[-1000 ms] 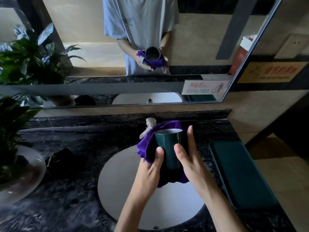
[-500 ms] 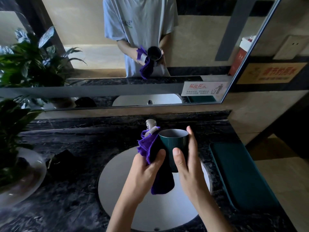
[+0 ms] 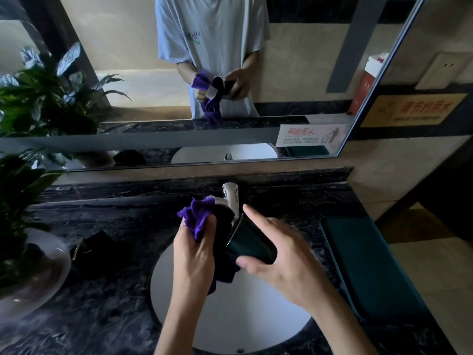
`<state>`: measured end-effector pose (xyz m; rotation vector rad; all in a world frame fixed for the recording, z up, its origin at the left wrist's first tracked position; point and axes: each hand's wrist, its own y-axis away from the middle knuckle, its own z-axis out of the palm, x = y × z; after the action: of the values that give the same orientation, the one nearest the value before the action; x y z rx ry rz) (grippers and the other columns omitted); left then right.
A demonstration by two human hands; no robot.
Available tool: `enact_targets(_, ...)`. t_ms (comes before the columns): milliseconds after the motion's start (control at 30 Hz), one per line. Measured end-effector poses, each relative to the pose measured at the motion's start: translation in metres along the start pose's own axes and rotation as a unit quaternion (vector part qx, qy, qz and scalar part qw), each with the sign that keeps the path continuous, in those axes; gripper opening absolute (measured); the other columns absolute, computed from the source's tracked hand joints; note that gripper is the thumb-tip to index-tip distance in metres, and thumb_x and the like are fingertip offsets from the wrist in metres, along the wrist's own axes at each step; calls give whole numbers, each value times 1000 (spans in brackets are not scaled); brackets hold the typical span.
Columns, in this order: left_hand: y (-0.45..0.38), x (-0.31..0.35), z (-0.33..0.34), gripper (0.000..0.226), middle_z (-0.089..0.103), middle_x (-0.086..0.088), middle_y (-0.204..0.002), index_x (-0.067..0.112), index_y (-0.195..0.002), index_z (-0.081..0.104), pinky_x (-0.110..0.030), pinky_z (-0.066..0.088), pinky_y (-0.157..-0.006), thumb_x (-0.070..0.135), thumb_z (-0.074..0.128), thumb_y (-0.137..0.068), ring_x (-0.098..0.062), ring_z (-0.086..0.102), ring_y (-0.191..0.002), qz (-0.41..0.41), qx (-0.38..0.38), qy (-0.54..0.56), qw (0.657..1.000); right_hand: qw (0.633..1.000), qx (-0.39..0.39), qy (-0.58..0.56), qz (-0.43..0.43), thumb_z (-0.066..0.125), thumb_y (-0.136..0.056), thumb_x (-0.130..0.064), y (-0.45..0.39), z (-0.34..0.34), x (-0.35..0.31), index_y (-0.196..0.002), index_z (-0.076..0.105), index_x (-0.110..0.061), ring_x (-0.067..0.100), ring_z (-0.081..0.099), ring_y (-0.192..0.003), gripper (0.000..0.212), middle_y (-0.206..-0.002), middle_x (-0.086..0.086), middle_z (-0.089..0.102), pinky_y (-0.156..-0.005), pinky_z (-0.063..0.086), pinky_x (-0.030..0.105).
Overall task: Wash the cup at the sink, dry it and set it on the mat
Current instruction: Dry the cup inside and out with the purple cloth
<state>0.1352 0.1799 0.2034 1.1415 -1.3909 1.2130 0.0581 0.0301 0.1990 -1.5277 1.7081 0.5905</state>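
Over the white sink basin my right hand grips a dark green cup, tipped on its side with its mouth facing left. My left hand is shut on a purple cloth, and part of the cloth is pushed into the cup's mouth. More cloth hangs below my left palm. The dark green mat lies on the counter to the right of the basin, apart from both hands.
A chrome tap stands just behind the cup. A potted plant in a glass bowl and a small dark object sit on the black marble counter at left. A mirror backs the counter.
The cup has gone from upright to lying on its side, mouth to the left. My left hand has bunched the cloth and pushed it into the cup's mouth.
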Motion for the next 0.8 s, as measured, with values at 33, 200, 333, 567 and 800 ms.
enact_targets(33,-1,-2,1,3,67,15,-71,17,-100,64,-33,50,-61,18,61,-102,0,58,-62,-5,-14,-12,1000,1000,0,19,-1,77,-73,-50,0,2,-2,-146,41,-54,-7,54,-120,82,-126,-30,58,-98,39,8)
enact_targets(200,6,14,-6,27,64,22,-72,15,-97,56,-14,44,-63,42,56,-102,3,57,-63,-2,-185,-15,983,995,77,-44,38,80,-64,-54,2,2,-4,-104,52,-56,-1,64,-100,50,-101,-23,68,-79,49,16)
enact_targets(333,-1,17,-23,42,66,2,-82,11,-104,64,-36,51,-69,51,63,-91,-15,59,-74,41,-357,-64,931,988,93,-115,36,89,-70,-43,3,-12,-1,-107,66,-36,9,70,-93,43,-95,-11,74,-79,54,27)
enact_targets(567,4,23,-30,20,60,2,-107,21,-103,69,-24,50,-80,18,69,-83,-16,60,-96,112,-388,-108,908,969,48,-235,54,79,-71,-44,-3,-26,2,-107,76,-25,15,73,-99,41,-104,3,77,-86,53,23)
enact_targets(800,9,18,-46,46,70,-12,-118,27,-118,49,-33,51,-62,7,71,-83,-27,61,-80,-73,-427,156,888,895,38,-428,117,89,-65,-50,0,-18,14,-104,78,-11,17,70,-81,56,-88,8,76,-70,54,25)
